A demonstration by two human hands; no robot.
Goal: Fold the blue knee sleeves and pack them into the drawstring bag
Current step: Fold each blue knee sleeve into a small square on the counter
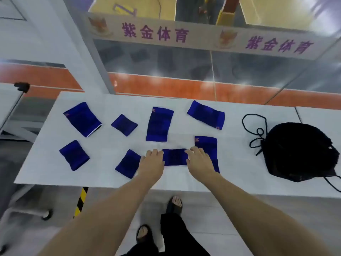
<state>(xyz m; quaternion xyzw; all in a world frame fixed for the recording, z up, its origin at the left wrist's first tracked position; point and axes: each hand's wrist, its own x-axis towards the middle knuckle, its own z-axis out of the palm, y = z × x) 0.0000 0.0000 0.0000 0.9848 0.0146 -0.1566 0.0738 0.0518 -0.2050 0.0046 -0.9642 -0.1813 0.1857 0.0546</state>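
Several blue knee sleeves lie spread over a white table [239,174]. One folded sleeve [174,157] lies near the front edge, and both hands press flat on its ends: my left hand [151,163] on its left end, my right hand [200,161] on its right end. Under my right hand lies another sleeve [206,144], partly covered. A small folded sleeve [128,163] lies just left of my left hand. The black drawstring bag [299,152] sits at the table's right, its cord [255,126] looped loosely to its left.
More sleeves lie further back: a large sleeve [82,119], a small sleeve [124,125], an unfolded sleeve [159,124], a slanted sleeve [206,115], and a folded sleeve [74,155] at front left. A glass wall with a lettered banner [166,33] stands behind the table.
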